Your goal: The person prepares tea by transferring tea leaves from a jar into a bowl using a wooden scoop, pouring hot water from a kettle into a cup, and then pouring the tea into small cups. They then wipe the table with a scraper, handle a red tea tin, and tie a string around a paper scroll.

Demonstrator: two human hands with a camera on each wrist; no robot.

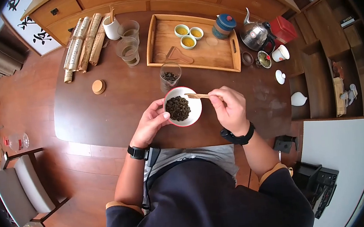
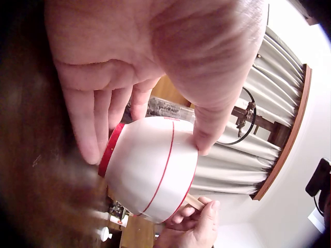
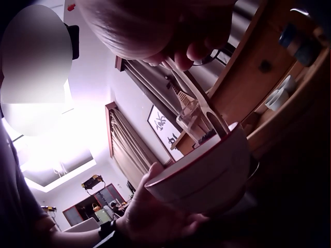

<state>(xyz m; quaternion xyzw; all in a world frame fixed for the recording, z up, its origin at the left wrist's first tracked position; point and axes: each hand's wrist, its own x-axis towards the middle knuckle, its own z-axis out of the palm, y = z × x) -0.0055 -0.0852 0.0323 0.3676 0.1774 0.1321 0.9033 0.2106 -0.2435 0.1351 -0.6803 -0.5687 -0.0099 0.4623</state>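
Observation:
My left hand (image 1: 150, 123) holds a white red-rimmed bowl (image 1: 196, 108) by its side, thumb near the rim, above the front of the table. Dark rolled tea leaves (image 1: 178, 108) cover part of the bowl's inside. A slim wooden tea scoop (image 1: 198, 95) is pinched in my right hand (image 1: 233, 112), its tip reaching over the far right of the rim. In the left wrist view the bowl (image 2: 147, 163) is tilted between thumb and fingers. The right wrist view shows the scoop (image 3: 209, 108) slanting down to the rim. Just behind the bowl stands a glass (image 1: 171, 80) with dark leaves inside.
Farther back, a wooden tray (image 1: 155, 50) carries three small cups of yellow tea, a blue jar (image 1: 223, 26) and a wooden tool. A metal kettle (image 1: 254, 35) and gaiwan (image 1: 264, 59) stand right. Glasses (image 1: 128, 53), bamboo scrolls (image 1: 82, 44) and a round lid (image 1: 99, 87) are left.

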